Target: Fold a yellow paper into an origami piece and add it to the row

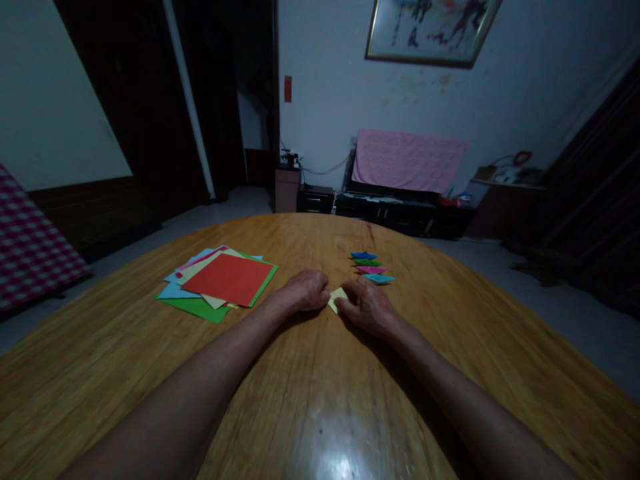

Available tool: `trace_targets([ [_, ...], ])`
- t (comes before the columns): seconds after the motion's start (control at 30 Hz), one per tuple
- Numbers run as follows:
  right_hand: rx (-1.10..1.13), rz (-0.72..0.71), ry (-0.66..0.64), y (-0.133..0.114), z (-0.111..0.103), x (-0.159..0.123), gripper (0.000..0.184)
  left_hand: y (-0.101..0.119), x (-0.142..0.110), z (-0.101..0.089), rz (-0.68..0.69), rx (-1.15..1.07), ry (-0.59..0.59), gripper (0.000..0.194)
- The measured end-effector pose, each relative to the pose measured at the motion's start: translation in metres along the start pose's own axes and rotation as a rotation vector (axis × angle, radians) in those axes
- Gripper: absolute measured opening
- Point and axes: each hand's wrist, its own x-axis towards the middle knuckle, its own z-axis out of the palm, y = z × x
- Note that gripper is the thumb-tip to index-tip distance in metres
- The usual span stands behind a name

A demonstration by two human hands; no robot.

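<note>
— Forearms (170,413) rest on the wooden table (300,400). What lies between the hands?
— Small yellow paper (338,299), partly hidden. Right hand (365,308) covers one side, left hand (305,291) just beside it; neither grip can be told.

1. Left hand (305,291) and right hand (367,308): fingers pinching a small pale-yellow folded paper square (339,299) between them.
2. Loose stack of square coloured paper sheets (227,279), red on top, left of the left fingers.
3. Row of small folded multicoloured paper pieces (371,265), just beyond the right fingers.
4. Varnished wooden table (280,407), beneath the fingers.
</note>
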Motion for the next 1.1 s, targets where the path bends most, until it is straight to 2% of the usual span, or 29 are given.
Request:
trace_targets([
  [0.1, 0.064, 0.070, 0.003, 0.000, 0.001, -0.001, 0.013, -0.001, -0.001, 0.001, 0.019, 0.003, -0.003, 0.025],
  [0.2, 0.148, 0.116, 0.045, 0.000, 0.005, -0.003, 0.017, -0.002, -0.001, 0.001, 0.021, -0.027, -0.014, 0.024],
  [0.43, 0.285, 0.028, 0.122, -0.001, 0.011, -0.006, 0.015, -0.011, 0.000, 0.003, 0.079, -0.198, -0.016, 0.028],
  [0.6, 0.447, 0.004, 0.105, 0.007, 0.015, -0.004, 0.015, -0.016, 0.001, 0.006, 0.096, -0.286, 0.000, 0.029],
  [0.87, 0.727, 0.070, 0.097, 0.013, 0.014, 0.000, 0.022, -0.018, 0.001, 0.009, 0.133, -0.394, 0.003, 0.027],
  [1.1, 0.769, 0.119, 0.134, 0.013, 0.017, 0.000, 0.021, -0.013, -0.001, 0.010, 0.183, -0.394, 0.052, 0.023],
])
